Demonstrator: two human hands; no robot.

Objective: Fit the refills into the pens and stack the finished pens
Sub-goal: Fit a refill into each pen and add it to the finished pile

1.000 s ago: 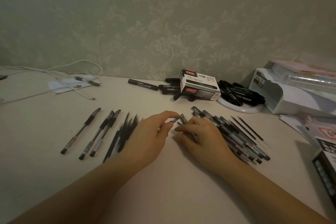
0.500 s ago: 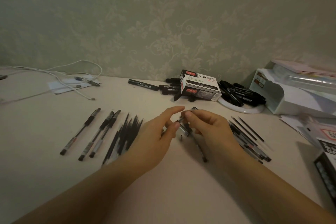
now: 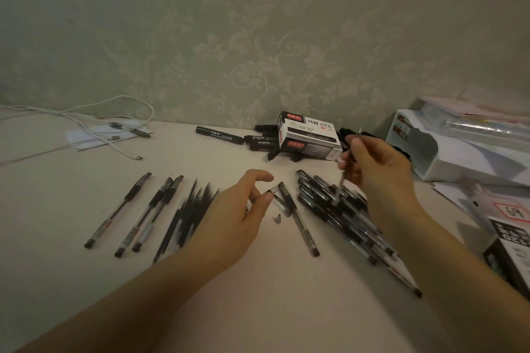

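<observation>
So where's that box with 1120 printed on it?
The box sits at the back of the table against the wallpapered wall, a little right of centre, with black markers on its left and the raised right hand nearby.

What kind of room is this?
Probably a home desk against a wall: floral wallpaper, a charging cable, a marker box and loose pens on the tabletop.

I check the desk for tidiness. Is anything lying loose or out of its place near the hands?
Yes. A small dark loose piece, perhaps a pen tip, lies alone on the table just below the left hand. Beside it one pen lies apart from the heap of pens.
</observation>
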